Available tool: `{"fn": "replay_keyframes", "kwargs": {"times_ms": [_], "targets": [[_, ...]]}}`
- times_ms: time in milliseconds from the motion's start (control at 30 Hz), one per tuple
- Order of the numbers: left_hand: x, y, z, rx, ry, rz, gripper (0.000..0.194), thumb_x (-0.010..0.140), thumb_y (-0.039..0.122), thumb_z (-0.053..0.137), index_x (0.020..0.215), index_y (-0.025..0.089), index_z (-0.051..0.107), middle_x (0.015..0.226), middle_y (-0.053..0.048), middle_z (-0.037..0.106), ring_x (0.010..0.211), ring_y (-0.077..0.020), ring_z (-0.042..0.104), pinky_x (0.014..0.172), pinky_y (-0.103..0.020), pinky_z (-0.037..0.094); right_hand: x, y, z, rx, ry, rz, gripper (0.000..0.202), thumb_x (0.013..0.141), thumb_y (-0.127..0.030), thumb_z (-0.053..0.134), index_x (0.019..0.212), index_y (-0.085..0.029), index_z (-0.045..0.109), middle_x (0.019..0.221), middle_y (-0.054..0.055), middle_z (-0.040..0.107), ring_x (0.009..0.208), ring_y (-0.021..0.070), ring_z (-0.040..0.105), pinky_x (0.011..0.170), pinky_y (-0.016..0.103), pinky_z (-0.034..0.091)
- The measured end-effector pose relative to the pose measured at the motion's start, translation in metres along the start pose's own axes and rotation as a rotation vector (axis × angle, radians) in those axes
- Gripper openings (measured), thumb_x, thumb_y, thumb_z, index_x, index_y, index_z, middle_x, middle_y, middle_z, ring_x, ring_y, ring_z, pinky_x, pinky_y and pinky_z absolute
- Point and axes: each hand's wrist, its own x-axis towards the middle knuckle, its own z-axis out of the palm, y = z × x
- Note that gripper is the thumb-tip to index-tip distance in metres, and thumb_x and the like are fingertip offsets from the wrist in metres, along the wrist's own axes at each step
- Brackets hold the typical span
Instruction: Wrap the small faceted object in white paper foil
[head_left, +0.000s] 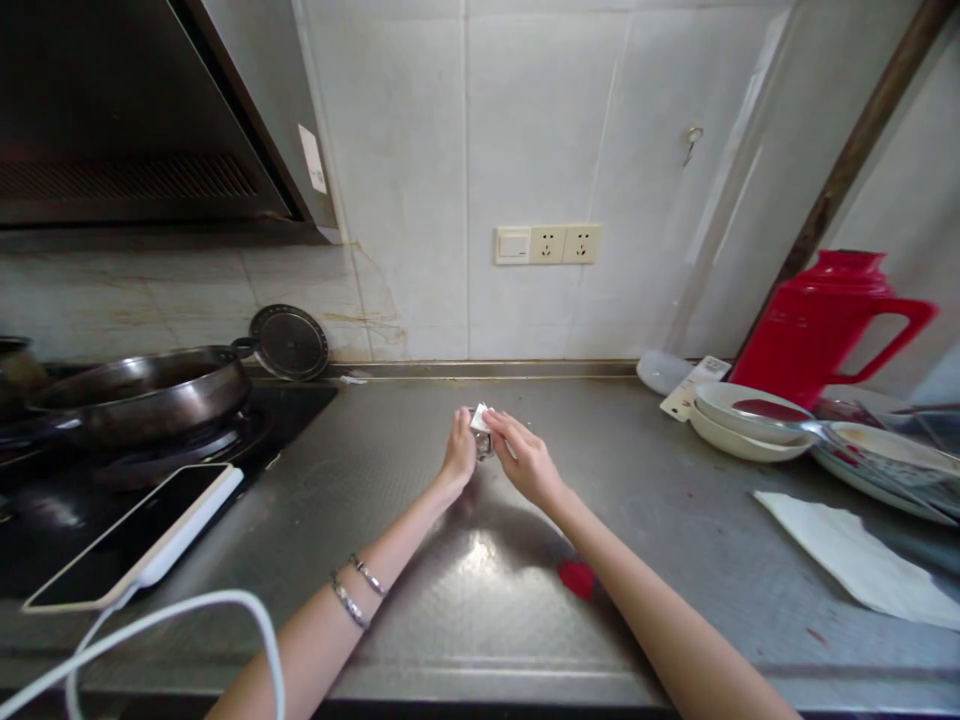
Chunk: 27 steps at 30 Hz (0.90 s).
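Near the middle of the grey metal counter (607, 430), a small clear object (484, 443), perhaps glass, stands between my two hands. My left hand (459, 450) is wrapped round its left side. Over its top lies a small white piece (481, 417), paper or cloth, which the fingers of my right hand (527, 460) press on from the right. The lower part of the clear object is partly hidden by my fingers. A red item (576, 578) lies on the counter beside my right forearm.
On the left are a pan (150, 395) on the stove and a phone (139, 535) with a white cable. At right stand a red jug (817, 325), stacked bowls (742, 435) and plates (885, 470), with a white cloth or paper (855, 555) in front.
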Motion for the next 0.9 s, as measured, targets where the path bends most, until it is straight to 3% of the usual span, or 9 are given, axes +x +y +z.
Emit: {"fn": "replay_keyframes", "kwargs": {"times_ms": [133, 267, 400, 600, 900], "targets": [[-0.004, 0.011, 0.0, -0.136, -0.055, -0.207, 0.053, 0.085, 0.062, 0.035, 0.086, 0.015, 0.059, 0.055, 0.001, 0.053, 0.039, -0.0098, 0.044, 0.039, -0.022, 0.028, 0.002, -0.001, -0.004, -0.089, -0.071, -0.17, 0.042, 0.092, -0.012, 0.043, 0.134, -0.016, 0.046, 0.123, 0.013, 0.063, 0.124, 0.021, 0.051, 0.105, 0.042, 0.044], [-0.007, 0.018, 0.002, -0.345, -0.069, -0.355, 0.049, 0.09, 0.052, 0.031, 0.08, 0.014, 0.06, 0.057, -0.001, 0.057, 0.042, -0.0102, 0.049, 0.043, -0.022, 0.034, 0.005, 0.0, -0.006, -0.072, -0.11, -0.21, 0.04, 0.092, -0.014, 0.046, 0.131, -0.016, 0.049, 0.122, 0.013, 0.063, 0.124, 0.0219, 0.051, 0.107, 0.045, 0.042], [-0.008, 0.016, 0.002, -0.543, -0.082, -0.396, 0.041, 0.09, 0.044, 0.033, 0.078, 0.015, 0.06, 0.063, -0.003, 0.062, 0.05, -0.0122, 0.055, 0.048, -0.023, 0.041, 0.004, 0.0, -0.007, -0.064, -0.162, -0.22, 0.036, 0.092, -0.017, 0.047, 0.127, -0.018, 0.053, 0.12, 0.011, 0.064, 0.124, 0.0219, 0.051, 0.108, 0.047, 0.04], [-0.005, 0.016, -0.004, -0.625, -0.132, -0.41, 0.034, 0.084, 0.041, 0.04, 0.074, 0.015, 0.06, 0.063, -0.004, 0.061, 0.053, -0.0142, 0.055, 0.053, -0.025, 0.043, 0.003, -0.001, -0.007, -0.053, -0.197, -0.247, 0.035, 0.093, -0.018, 0.047, 0.127, -0.018, 0.053, 0.12, 0.01, 0.065, 0.125, 0.0213, 0.05, 0.11, 0.046, 0.038], [0.003, 0.021, -0.005, -0.736, -0.03, -0.406, 0.026, 0.081, 0.027, 0.039, 0.073, 0.012, 0.059, 0.061, -0.006, 0.062, 0.05, -0.0134, 0.056, 0.048, -0.023, 0.043, 0.003, 0.001, -0.011, -0.115, -0.173, -0.25, 0.03, 0.093, -0.017, 0.045, 0.121, -0.017, 0.057, 0.12, 0.011, 0.065, 0.122, 0.0212, 0.053, 0.107, 0.047, 0.042]]}}
